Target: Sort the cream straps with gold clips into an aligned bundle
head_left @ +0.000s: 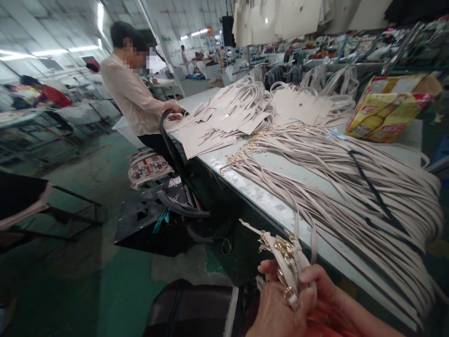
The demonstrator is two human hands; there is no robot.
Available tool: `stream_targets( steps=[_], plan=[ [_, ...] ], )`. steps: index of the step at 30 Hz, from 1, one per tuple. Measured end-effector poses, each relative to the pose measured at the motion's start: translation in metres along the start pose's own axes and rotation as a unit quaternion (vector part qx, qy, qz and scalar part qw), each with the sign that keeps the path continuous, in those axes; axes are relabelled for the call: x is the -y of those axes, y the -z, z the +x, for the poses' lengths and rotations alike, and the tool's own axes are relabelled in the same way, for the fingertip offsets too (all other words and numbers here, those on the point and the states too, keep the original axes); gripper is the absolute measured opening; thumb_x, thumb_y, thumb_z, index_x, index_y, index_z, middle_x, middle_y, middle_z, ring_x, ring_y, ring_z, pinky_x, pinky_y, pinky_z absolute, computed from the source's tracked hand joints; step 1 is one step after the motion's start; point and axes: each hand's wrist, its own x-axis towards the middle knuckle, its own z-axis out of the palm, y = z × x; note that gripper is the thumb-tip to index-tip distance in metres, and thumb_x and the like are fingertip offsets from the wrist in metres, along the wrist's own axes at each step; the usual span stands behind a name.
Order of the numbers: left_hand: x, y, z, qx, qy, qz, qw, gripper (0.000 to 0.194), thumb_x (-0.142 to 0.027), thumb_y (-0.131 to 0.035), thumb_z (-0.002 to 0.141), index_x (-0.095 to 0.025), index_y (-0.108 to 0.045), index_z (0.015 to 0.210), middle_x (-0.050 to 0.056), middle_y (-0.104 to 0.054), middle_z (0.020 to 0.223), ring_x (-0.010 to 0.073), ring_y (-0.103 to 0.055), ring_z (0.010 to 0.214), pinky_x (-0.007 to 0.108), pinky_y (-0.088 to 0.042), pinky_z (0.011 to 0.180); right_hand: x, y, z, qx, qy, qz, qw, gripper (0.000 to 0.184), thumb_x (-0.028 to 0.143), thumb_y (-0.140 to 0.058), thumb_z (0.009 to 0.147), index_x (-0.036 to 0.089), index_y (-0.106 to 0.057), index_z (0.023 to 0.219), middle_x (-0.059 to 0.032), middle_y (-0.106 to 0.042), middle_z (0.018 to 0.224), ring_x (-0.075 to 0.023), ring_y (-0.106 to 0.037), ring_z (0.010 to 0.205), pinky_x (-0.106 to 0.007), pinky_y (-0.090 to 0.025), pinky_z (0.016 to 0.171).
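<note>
Both my hands are low at the bottom right, pressed together around a bundle of cream straps with gold clasps (286,260). My left hand (273,309) wraps the bundle from the left and below. My right hand (324,292) closes on it from the right, thumb over the straps. The strap ends stick up and out to the left of my fingers. The straps run up onto a large heap of long cream straps (351,187) lying across the white table (277,206).
Stacks of cream bag panels (224,117) cover the table's far end, where another person in a pale shirt (131,96) works. A yellow carton (389,110) stands at the right. A black stool and hoses (157,215) sit on the green floor.
</note>
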Motion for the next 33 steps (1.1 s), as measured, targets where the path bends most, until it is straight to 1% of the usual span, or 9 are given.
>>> stream_targets(
  steps=[4,11,15,17,20,24,27,30,33],
  plan=[
    [0.013,-0.005,0.002,-0.078,0.008,0.058,0.995,0.043,-0.049,-0.047,0.086,-0.028,-0.066,0.118,0.009,-0.067,0.115,0.0271,-0.063,0.108,0.041,-0.048,0.097,-0.006,-0.003,0.008,0.021,0.049,0.056,0.997,0.076,0.037,-0.061,0.074,0.007,-0.047,0.143,-0.0166,-0.050,0.140,-0.0346,-0.034,0.137,-0.044,-0.028,0.116],
    [0.020,-0.003,0.005,-0.114,0.010,0.169,0.979,0.053,-0.054,-0.038,0.088,-0.022,-0.067,0.119,0.012,-0.066,0.121,0.0317,-0.059,0.114,0.051,-0.045,0.103,-0.024,0.007,0.012,-0.040,0.032,0.091,0.995,0.058,0.043,-0.059,0.086,0.017,-0.055,0.137,-0.0123,-0.065,0.119,-0.0297,-0.060,0.109,-0.041,-0.048,0.096],
    [0.032,-0.005,0.011,-0.158,0.010,0.218,0.963,0.048,-0.047,-0.042,0.089,-0.025,-0.064,0.127,0.010,-0.059,0.136,0.0361,-0.046,0.130,0.062,-0.025,0.116,-0.028,0.007,0.007,-0.027,0.000,0.105,0.994,0.049,0.054,-0.054,0.092,0.014,-0.070,0.115,-0.0125,-0.070,0.096,-0.0257,-0.066,0.086,-0.037,-0.054,0.083],
    [0.037,-0.002,0.011,-0.178,0.018,0.203,0.963,0.049,-0.046,-0.047,0.088,-0.027,-0.061,0.130,0.008,-0.054,0.141,0.0357,-0.043,0.133,0.063,-0.021,0.118,-0.029,0.005,0.006,-0.013,-0.005,0.083,0.996,0.051,0.059,-0.062,0.087,0.011,-0.074,0.098,-0.0122,-0.070,0.083,-0.0223,-0.065,0.076,-0.032,-0.055,0.075],
    [0.039,0.008,0.009,-0.153,0.035,0.139,0.978,0.044,-0.050,-0.044,0.090,-0.030,-0.063,0.125,0.005,-0.058,0.135,0.0299,-0.049,0.127,0.054,-0.032,0.115,-0.025,0.000,0.009,-0.010,0.023,-0.027,0.999,0.037,0.036,-0.088,0.063,0.008,-0.073,0.082,-0.0100,-0.068,0.072,-0.0161,-0.062,0.061,-0.020,-0.052,0.058],
    [0.044,0.018,0.008,-0.086,0.004,0.096,0.992,0.050,-0.048,-0.022,0.099,-0.027,-0.062,0.122,0.005,-0.064,0.126,0.0196,-0.056,0.120,0.039,-0.038,0.111,-0.016,-0.007,0.014,-0.060,-0.011,-0.129,0.990,0.063,0.028,-0.093,0.057,0.008,-0.065,0.111,-0.0091,-0.069,0.072,-0.0124,-0.059,0.051,-0.013,-0.044,0.042],
    [0.055,0.022,0.011,-0.092,0.023,0.170,0.981,0.052,-0.043,-0.018,0.099,-0.022,-0.063,0.116,0.010,-0.065,0.119,0.0219,-0.060,0.110,0.038,-0.043,0.100,-0.014,-0.006,0.012,-0.095,-0.028,-0.153,0.983,0.082,0.037,-0.090,0.066,0.008,-0.049,0.131,-0.0110,-0.070,0.074,-0.0142,-0.061,0.052,-0.014,-0.048,0.045],
    [0.070,0.029,0.020,-0.108,0.062,0.195,0.973,0.059,-0.047,-0.012,0.098,-0.018,-0.063,0.102,0.012,-0.067,0.104,0.0240,-0.060,0.099,0.040,-0.043,0.093,-0.015,-0.001,0.007,-0.070,-0.029,-0.170,0.983,0.072,0.041,-0.084,0.074,0.009,-0.049,0.129,-0.0109,-0.069,0.074,-0.0149,-0.063,0.054,-0.015,-0.047,0.047],
    [0.086,0.036,0.037,-0.138,0.087,0.092,0.982,0.063,-0.057,-0.013,0.096,-0.017,-0.060,0.080,0.008,-0.064,0.083,0.0213,-0.058,0.084,0.038,-0.043,0.086,-0.014,0.004,0.003,-0.054,-0.018,-0.178,0.982,0.055,0.042,-0.083,0.074,0.009,-0.061,0.112,-0.0075,-0.067,0.068,-0.0130,-0.061,0.054,-0.013,-0.043,0.046]
  ],
)
